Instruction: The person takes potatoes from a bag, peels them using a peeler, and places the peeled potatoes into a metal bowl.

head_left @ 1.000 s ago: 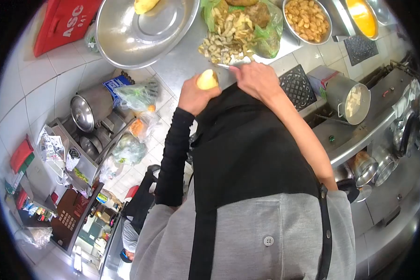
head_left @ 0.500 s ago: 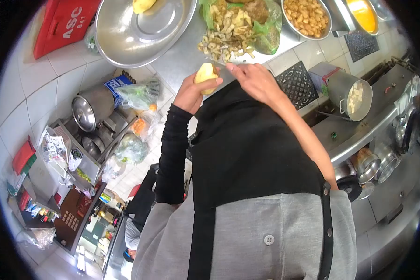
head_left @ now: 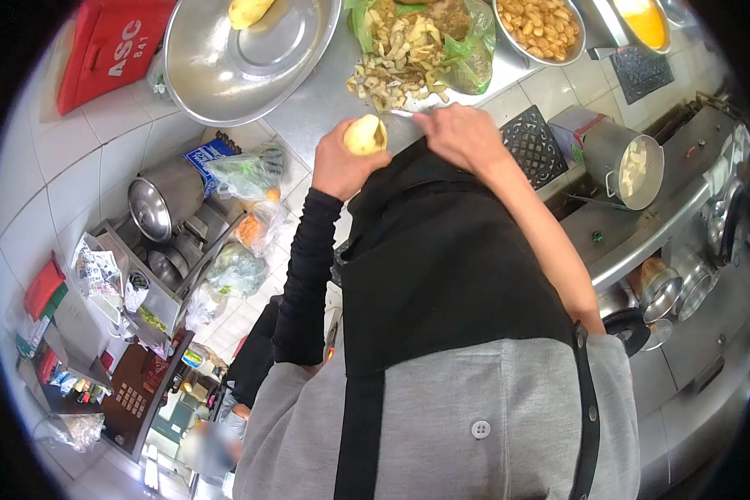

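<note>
The left hand is closed around a peeled yellow potato, which is located by the near edge of the steel counter, with a dark patch on its right side. The right hand, fingers curled, grips a slim metal tool; its exact finger placement cannot be determined. The tool's exposed end points toward the potato. Beyond the hands, peelings lie on and beside a green bag. A large steel bowl, to the left, contains another yellow potato.
</note>
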A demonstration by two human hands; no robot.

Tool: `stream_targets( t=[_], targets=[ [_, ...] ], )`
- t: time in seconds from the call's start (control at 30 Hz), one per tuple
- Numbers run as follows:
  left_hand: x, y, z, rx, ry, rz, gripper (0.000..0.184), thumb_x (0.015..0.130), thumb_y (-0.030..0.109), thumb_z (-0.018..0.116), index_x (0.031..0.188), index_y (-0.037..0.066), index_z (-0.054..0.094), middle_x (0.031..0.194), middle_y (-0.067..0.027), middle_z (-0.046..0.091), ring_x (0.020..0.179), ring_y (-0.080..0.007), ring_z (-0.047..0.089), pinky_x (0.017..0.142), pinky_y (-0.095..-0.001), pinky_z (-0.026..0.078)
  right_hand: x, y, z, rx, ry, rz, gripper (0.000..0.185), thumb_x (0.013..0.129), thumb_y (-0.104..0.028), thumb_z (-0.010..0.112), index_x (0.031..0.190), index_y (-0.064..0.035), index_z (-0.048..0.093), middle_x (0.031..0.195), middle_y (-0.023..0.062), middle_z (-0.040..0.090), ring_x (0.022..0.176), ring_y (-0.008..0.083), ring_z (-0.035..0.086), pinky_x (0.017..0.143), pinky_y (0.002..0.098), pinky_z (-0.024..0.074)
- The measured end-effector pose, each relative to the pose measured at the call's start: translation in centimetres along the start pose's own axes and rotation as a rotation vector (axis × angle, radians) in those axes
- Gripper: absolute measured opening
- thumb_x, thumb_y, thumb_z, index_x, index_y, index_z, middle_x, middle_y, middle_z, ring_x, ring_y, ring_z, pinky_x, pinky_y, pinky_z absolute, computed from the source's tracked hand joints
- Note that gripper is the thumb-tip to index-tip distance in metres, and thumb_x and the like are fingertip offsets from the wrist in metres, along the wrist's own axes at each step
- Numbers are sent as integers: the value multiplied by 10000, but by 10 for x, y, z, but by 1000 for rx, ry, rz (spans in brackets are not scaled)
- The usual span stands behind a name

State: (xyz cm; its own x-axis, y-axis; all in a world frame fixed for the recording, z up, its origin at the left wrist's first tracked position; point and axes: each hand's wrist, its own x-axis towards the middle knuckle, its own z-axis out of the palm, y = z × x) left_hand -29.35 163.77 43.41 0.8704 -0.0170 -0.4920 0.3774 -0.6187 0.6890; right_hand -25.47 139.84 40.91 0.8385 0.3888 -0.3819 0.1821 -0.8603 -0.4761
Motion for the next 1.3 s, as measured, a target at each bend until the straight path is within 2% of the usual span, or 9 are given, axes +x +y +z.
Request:
stream_targets(
  t=[0.1,0.3,0.37,0.47,0.67,0.83,0.97,1.1,1.3],
  targets=[
    [-7,4,-3,-143,9,-1,565,739,293,923,1158,-31,727,1011,-142,785,916,-219,748,886,-363,592,-6,13,8,106,180,60,618,1117,-506,495,903,-6,788,836,251,758,850,468,749,780,556,599],
    [-2,8,-8,-509,-246,-263,389,866,108,861,1193,-35,706,984,-57,757,904,-153,726,817,-313,593,-20,-32,-18,251,26,-138,611,1105,-519,511,886,-19,785,777,259,733,811,486,739,789,555,597],
    [-7,10,-8,-577,-274,-290,400,872,68,846,1225,-37,689,1012,-57,750,925,-147,723,835,-313,589,-1,-4,10,4,12,16,623,1105,-510,513,847,-11,780,793,249,745,818,475,744,790,553,599],
    [-9,8,-7,-689,-229,-238,440,882,-8,828,1286,-30,653,1101,-49,727,975,-123,701,875,-300,565,4,1,-7,139,17,80,631,1108,-499,511,840,7,775,832,261,753,875,471,747,830,556,594],
    [0,5,-10,-866,-328,-323,375,913,39,841,1249,2,679,1099,-37,726,969,-141,712,873,-307,577,-22,-34,-29,372,-40,-123,599,1115,-487,513,894,0,784,822,271,742,863,480,736,839,568,583],
    [-8,11,-13,-1052,-341,-340,467,883,48,872,1296,-19,666,1145,-65,730,1002,-172,722,867,-313,585,4,0,-11,108,59,115,613,1112,-480,521,842,7,778,824,275,740,859,494,729,814,571,569],
    [1,1,-7,-605,-217,-88,659,855,-6,877,1457,-1,608,1266,-39,686,1173,-151,663,1037,-307,532,-8,-17,-32,377,56,203,624,1112,-506,514,898,15,783,816,282,731,883,493,725,820,569,560],
    [5,-1,-4,-659,-130,-11,755,791,55,953,1449,3,587,1284,-51,655,1131,-129,635,1028,-299,523,-10,-17,-33,410,28,180,651,1112,-554,505,926,7,777,754,272,709,833,495,715,783,572,555],
    [10,24,3,-135,-17,-63,743,693,243,984,1277,-35,618,1157,-139,710,1050,-194,693,941,-350,574,-20,-27,-42,360,93,-32,599,1103,-521,539,896,-2,754,731,258,703,783,489,715,746,559,568]
  ],
)
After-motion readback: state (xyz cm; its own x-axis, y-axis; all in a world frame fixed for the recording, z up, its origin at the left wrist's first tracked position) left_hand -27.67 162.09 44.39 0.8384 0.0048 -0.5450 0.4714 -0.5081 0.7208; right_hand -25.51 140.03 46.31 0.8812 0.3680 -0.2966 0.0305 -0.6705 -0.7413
